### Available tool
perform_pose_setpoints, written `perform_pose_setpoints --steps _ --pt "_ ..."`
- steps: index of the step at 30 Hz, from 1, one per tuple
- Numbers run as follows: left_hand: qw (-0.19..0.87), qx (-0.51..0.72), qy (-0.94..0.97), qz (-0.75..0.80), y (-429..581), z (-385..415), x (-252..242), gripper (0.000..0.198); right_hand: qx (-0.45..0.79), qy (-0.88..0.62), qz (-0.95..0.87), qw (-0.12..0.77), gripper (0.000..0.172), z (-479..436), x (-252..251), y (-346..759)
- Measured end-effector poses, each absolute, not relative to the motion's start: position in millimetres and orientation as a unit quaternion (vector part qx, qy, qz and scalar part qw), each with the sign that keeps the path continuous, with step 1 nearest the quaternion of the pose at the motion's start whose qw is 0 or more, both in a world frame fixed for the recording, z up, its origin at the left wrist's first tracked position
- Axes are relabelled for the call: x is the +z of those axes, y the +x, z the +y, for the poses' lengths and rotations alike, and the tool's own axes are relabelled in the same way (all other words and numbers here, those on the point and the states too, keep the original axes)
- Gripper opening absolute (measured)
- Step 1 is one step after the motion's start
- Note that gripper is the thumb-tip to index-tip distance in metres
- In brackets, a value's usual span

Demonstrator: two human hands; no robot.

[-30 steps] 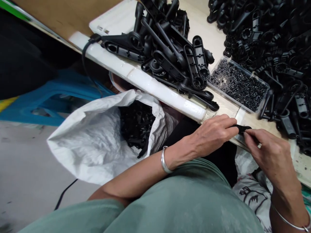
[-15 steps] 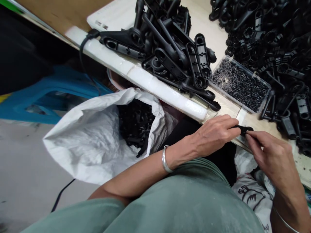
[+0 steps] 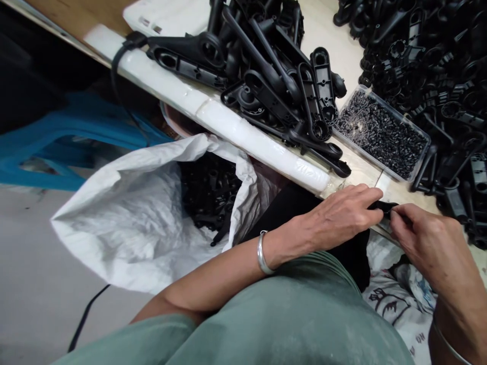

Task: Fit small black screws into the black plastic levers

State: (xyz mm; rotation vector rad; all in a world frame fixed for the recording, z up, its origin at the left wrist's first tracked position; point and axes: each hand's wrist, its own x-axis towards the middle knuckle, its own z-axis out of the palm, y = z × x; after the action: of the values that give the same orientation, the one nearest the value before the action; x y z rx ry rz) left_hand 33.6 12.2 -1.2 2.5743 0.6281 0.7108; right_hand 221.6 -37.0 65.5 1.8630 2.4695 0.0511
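At the table's near edge, my left hand (image 3: 348, 215) is closed around one end of a black plastic arm-shaped part (image 3: 384, 207). My right hand (image 3: 429, 235) pinches at the part's other end, thumb and fingertips pressed together. Whether a small piece sits between those fingertips cannot be made out. Much of the held part is hidden by my fingers. Just beyond my hands lies a clear plastic box (image 3: 384, 133) full of tiny dark pieces. A pile of similar black plastic arms (image 3: 281, 76) is heaped to its left.
A large heap of black parts (image 3: 429, 66) covers the table's right side. Below the padded white table edge (image 3: 213, 119), an open white sack (image 3: 125, 218) holds more black parts. A blue plastic stool (image 3: 76, 137) stands at the left, and a black cable (image 3: 117, 81) hangs over the edge.
The view has shifted slightly. Both hands stay on the black part, and the right fingertips now cover more of its end.
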Motion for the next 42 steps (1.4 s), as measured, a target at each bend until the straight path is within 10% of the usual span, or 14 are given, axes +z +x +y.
perform_pose_setpoints --steps 42 --pt "0.206 0.229 0.923 0.231 36.4 12.2 0.5 0.026 -0.222 0.682 0.697 0.006 0.030 -28.1 73.7 233.1"
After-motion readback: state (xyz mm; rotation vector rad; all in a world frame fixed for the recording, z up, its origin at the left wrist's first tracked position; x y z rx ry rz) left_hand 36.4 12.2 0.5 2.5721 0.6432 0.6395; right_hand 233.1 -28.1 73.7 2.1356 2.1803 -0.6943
